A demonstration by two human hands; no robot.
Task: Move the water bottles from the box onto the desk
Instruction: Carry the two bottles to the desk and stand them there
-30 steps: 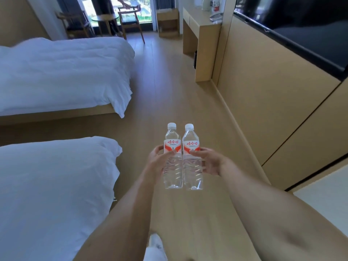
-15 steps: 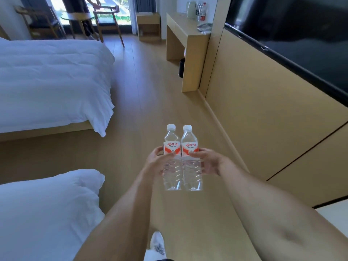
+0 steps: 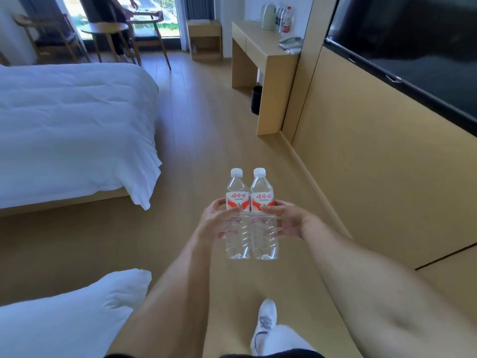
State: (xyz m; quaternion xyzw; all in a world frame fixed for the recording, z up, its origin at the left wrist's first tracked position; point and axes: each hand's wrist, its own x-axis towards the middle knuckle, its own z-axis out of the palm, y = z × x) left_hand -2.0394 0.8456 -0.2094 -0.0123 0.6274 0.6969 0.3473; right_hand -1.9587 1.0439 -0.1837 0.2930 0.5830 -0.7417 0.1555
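My left hand [image 3: 215, 220] curls its fingers round the left water bottle [image 3: 237, 215]; my right hand [image 3: 287, 219] grips the right water bottle [image 3: 263, 215] the same way. Both bottles stand upright, touching side by side, held in the air above the wooden floor [image 3: 206, 125]. Each has a white cap, clear water, and a red-and-white label bearing the red characters 娃哈哈; the smaller print beneath is too fine to read. Ahead to the right stands the desk [image 3: 260, 47], well apart from the bottles, carrying a kettle [image 3: 268, 16], further bottles [image 3: 285, 19] and a telephone [image 3: 290, 42]. A dark bin [image 3: 256, 99] sits under it. White beds [image 3: 72, 130] lie to my left; my white shoe [image 3: 265, 321] shows below.
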